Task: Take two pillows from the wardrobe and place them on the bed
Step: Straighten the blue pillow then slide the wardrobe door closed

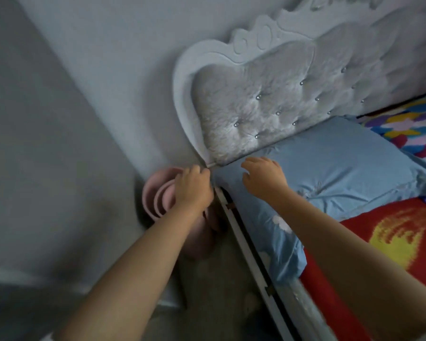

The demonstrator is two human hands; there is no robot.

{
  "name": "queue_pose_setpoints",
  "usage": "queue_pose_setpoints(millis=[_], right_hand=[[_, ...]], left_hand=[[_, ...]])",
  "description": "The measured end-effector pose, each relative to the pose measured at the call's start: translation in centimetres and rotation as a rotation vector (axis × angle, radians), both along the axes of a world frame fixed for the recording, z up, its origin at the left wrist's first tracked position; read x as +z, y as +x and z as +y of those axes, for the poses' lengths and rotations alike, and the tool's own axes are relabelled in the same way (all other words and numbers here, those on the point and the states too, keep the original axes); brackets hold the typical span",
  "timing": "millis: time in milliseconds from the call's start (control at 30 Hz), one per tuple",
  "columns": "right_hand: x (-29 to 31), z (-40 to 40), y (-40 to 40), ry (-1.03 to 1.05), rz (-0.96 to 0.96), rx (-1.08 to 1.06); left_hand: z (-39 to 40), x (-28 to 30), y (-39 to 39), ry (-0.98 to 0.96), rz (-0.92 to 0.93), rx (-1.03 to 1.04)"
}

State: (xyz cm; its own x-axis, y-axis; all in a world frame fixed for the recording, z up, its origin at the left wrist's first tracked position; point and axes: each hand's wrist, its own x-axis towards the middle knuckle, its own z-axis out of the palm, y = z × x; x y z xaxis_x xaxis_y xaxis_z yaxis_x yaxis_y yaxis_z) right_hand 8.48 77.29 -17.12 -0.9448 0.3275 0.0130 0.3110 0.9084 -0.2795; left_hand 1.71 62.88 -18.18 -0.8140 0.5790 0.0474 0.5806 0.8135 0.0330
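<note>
A light blue pillow (342, 166) lies at the head of the bed, against the grey tufted headboard (268, 99). Its near end hangs over the bed's left edge and shows white cloud prints. My left hand (194, 188) is at the pillow's far left corner with the fingers curled at the fabric's edge; whether it grips the cloth is hard to tell. My right hand (263, 175) rests palm down on the pillow's top near the headboard, fingers apart. I see only one pillow. The wardrobe is out of view.
A red, yellow and multicoloured blanket (391, 232) covers the bed. Pink nested tubs (158, 193) stand on the floor in the corner between the wall and the white bed rail (251, 257). A grey wall (84, 94) is on the left.
</note>
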Motion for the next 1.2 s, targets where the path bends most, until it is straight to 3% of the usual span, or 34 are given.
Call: queue_pose_setpoints(millis=[267, 433, 633, 900, 1067, 1200], right_hand=[[5.1, -12.8, 6.3, 0.008, 0.106, 0.299], [6.9, -21.3, 9.0, 0.013, 0.190, 0.537], [8.6, -34.4, 12.8, -0.032, 0.265, 0.831], [12.0, -58.0, 11.1, -0.018, 0.393, 1.113], [15.8, -75.6, 8.2, -0.010, 0.446, 1.138], [18.0, -87.1, 5.6, -0.054, 0.506, 1.149]], left_hand=[[-15.7, 4.7, 10.2, 0.027, -0.008, 0.244], [-24.6, 8.2, 15.8, 0.201, 0.092, 0.654], [-38.7, 10.1, 21.6, 0.149, 0.120, 0.916], [-61.5, 14.5, 26.0, 0.121, 0.238, 1.185], [-77.1, 18.3, 25.7, -0.013, 0.254, 1.241], [-88.4, 21.1, 24.4, 0.031, 0.295, 1.239]])
